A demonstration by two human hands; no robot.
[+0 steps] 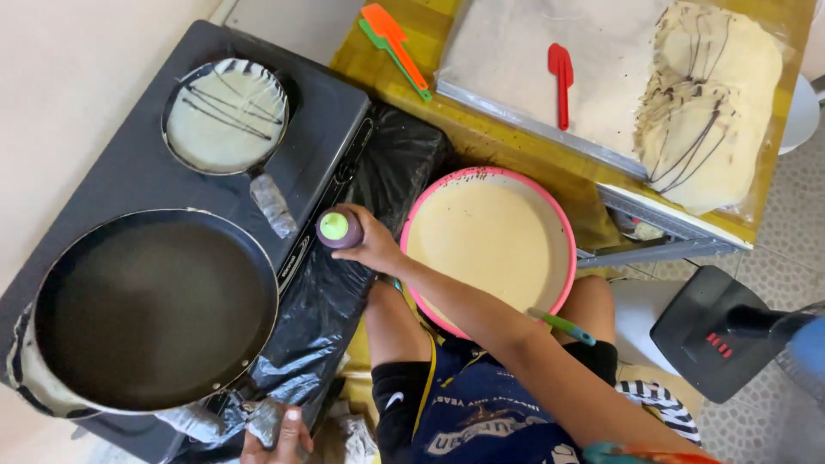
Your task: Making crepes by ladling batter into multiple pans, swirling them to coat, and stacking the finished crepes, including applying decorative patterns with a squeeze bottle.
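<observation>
My right hand (371, 245) grips a purple squeeze bottle (338, 229) with a green cap, held upright over the stove's right edge. At the bottom, my left hand (277, 436) closes on the wrapped handle of a large dark pan (155, 309), which looks bare inside. Behind it, a small pan (225, 116) holds pale batter crossed with dark chocolate lines. A pink bowl (568, 243) full of cream batter sits just right of my right hand, with a teal ladle handle (563, 326) sticking out past my forearm.
Both pans rest on a black stove (103, 163) beside a black plastic bag (391, 172). A paper-lined tray (533, 51) carries a red spatula (560, 79) and stacked crepes (713, 103). Orange and green spatulas (394, 41) lie nearby. A black device (709, 331) stands lower right.
</observation>
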